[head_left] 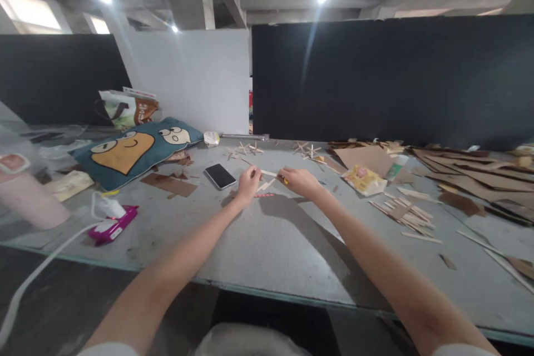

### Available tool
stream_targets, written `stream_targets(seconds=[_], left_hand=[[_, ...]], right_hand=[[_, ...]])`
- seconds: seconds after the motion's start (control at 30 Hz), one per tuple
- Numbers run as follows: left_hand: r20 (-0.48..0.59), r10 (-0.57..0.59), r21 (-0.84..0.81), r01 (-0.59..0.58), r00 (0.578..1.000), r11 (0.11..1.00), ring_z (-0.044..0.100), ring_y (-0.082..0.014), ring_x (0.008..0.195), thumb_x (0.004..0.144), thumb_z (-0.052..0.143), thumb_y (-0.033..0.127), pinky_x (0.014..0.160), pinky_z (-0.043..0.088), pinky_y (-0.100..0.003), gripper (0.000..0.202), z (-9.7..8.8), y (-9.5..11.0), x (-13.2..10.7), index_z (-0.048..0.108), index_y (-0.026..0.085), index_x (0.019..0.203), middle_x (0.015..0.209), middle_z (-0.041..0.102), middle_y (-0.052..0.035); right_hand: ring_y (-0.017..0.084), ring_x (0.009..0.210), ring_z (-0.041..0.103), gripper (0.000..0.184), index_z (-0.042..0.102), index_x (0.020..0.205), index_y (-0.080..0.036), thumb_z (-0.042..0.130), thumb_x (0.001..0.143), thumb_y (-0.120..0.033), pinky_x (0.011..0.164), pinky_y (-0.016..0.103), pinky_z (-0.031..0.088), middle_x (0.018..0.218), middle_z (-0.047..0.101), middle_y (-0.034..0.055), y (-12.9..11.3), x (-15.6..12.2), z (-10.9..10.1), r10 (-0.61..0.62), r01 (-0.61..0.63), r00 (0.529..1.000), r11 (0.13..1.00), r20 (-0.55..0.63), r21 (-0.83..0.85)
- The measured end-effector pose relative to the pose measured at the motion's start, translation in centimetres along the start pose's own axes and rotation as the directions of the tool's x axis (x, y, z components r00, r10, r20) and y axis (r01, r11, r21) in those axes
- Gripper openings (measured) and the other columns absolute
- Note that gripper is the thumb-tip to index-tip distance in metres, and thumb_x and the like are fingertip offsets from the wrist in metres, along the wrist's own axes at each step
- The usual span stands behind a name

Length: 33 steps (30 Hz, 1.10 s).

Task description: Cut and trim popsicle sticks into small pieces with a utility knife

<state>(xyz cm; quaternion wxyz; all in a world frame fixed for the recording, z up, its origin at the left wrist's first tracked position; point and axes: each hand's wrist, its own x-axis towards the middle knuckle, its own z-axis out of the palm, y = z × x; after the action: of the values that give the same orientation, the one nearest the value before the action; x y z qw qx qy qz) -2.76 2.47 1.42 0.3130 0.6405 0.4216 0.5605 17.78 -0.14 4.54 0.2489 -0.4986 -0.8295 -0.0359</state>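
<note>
Above the middle of the table, a pale wooden stick (pixel 269 173) spans the space between my two hands. Its left end is pinched in the closed fingers of my left hand (pixel 249 182). My right hand (pixel 298 180) is closed at the other end, knuckles up, with a small yellow thing showing under its fingers that I cannot make out. A second pale stick (pixel 266 184) slants just below, its right end close to my right hand; whether it is held is unclear. A red patterned strip (pixel 263 195) lies beneath. The phone (pixel 219 176) lies left of my left hand.
Crossed stick pieces (pixel 250 148) stand behind my hands. Rightward are a yellow packet (pixel 364 179), a glue bottle (pixel 396 167), a stick bundle (pixel 406 214) and cardboard sheets (pixel 467 175). Leftward are a cushion (pixel 137 150), a purple power strip (pixel 113 226) and a pink bottle (pixel 29 194).
</note>
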Motion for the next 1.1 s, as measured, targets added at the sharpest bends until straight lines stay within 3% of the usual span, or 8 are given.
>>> stream_targets(seconds=[0.17, 0.3, 0.47, 0.57, 0.67, 0.8, 0.93, 1.1], left_hand=[[0.194, -0.02, 0.163, -0.012, 0.981, 0.987, 0.047, -0.0166, 0.048, 0.088, 0.063, 0.038, 0.051, 0.034, -0.026, 0.039, 1.1, -1.5, 1.1, 0.053, 0.024, 0.053, 0.047, 0.05, 0.0037], [0.352, -0.026, 0.271, -0.076, 0.936, 0.96, 0.046, -0.0167, 0.044, 0.085, 0.069, 0.044, 0.052, 0.037, -0.028, 0.043, 2.0, -2.4, 1.6, 0.051, 0.026, 0.05, 0.046, 0.051, 0.0032], [0.482, -0.053, 0.388, -0.159, 0.874, 0.908, 0.052, -0.0204, 0.044, 0.082, 0.075, 0.044, 0.059, 0.043, -0.032, 0.045, 2.4, -2.5, 2.0, 0.053, 0.027, 0.046, 0.042, 0.045, 0.0009], [0.516, -0.048, 0.43, -0.21, 0.855, 0.878, 0.058, -0.0239, 0.051, 0.089, 0.068, 0.041, 0.066, 0.049, -0.035, 0.05, 2.2, -1.6, 2.8, 0.052, 0.027, 0.044, 0.042, 0.045, -0.0015], [0.536, 0.014, 0.418, -0.28, 0.844, 0.864, 0.071, -0.0275, 0.085, 0.089, 0.067, 0.028, 0.086, 0.054, -0.039, 0.022, 1.6, -0.8, 3.6, 0.071, 0.027, 0.067, 0.076, 0.072, -0.0069], [0.629, 0.183, 0.248, -0.418, 0.755, 0.874, 0.066, -0.0269, 0.124, 0.091, 0.066, 0.019, 0.109, 0.052, -0.044, 0.029, 0.5, -1.3, 3.7, 0.078, 0.028, 0.116, 0.126, 0.076, -0.0092], [0.724, 0.161, 0.186, -0.415, 0.671, 0.891, 0.067, -0.0264, 0.128, 0.093, 0.069, 0.02, 0.114, 0.051, -0.048, 0.025, 0.1, -2.3, 2.9, 0.079, 0.029, 0.113, 0.132, 0.077, -0.0084], [0.714, 0.117, 0.273, -0.428, 0.691, 0.862, 0.063, -0.0293, 0.136, 0.095, 0.063, 0.017, 0.116, 0.051, -0.051, 0.039, 0.2, -1.5, 2.1, 0.069, 0.02, 0.133, 0.141, 0.071, -0.0144]], right_hand=[[0.015, 0.056, 0.055, 0.043, 0.059, 0.058, -0.022, 0.075, 0.092, -0.043, 0.058, 0.028, 0.031, 0.059, 0.063, 0.002, 2.9, 0.4, -1.6, -0.03, 0.016, 0.997, 0.978, 0.068, 0.207], [0.013, 0.05, 0.046, 0.061, 0.057, 0.055, -0.022, 0.06, 0.095, -0.068, 0.056, 0.026, 0.033, 0.049, 0.053, -0.0015, 4.3, 1.2, -2.6, 0.004, 0.0, 1.0, 0.893, -0.009, 0.45], [0.011, 0.038, 0.039, 0.073, 0.061, 0.063, -0.022, 0.035, 0.102, -0.078, 0.041, 0.026, 0.027, 0.047, 0.051, -0.0011, 4.8, 3.4, -2.1, 0.189, -0.053, 0.975, 0.701, -0.113, 0.711], [0.009, 0.034, 0.032, 0.069, 0.06, 0.061, -0.023, 0.047, 0.096, -0.081, 0.037, 0.026, 0.022, 0.046, 0.049, -0.0023, 4.3, 4.8, -1.1, 0.371, -0.051, 0.919, 0.449, -0.134, 0.892], [0.009, 0.034, 0.032, 0.061, 0.061, 0.06, -0.022, 0.066, 0.088, -0.076, 0.037, 0.026, 0.022, 0.046, 0.048, -0.0034, 3.5, 5.1, 0.1, 0.541, -0.004, 0.834, 0.199, -0.107, 0.98], [0.009, 0.038, 0.037, 0.059, 0.056, 0.055, -0.022, 0.074, 0.086, -0.07, 0.04, 0.026, 0.024, 0.047, 0.048, -0.0024, 3.3, 4.0, 1.4, 0.546, -0.021, 0.834, 0.187, -0.086, 0.982], [0.008, 0.037, 0.032, 0.063, 0.043, 0.053, -0.024, 0.08, 0.081, -0.068, 0.04, 0.026, 0.021, 0.043, 0.039, -0.0063, 3.9, 2.9, 2.1, 0.459, -0.089, 0.887, 0.053, 0.055, 0.995], [0.006, 0.036, 0.024, 0.064, 0.04, 0.052, -0.024, 0.083, 0.08, -0.062, 0.039, 0.025, 0.015, 0.041, 0.031, -0.0089, 4.0, 2.7, 2.2, 0.443, -0.145, 0.884, -0.042, 0.148, 0.989]])
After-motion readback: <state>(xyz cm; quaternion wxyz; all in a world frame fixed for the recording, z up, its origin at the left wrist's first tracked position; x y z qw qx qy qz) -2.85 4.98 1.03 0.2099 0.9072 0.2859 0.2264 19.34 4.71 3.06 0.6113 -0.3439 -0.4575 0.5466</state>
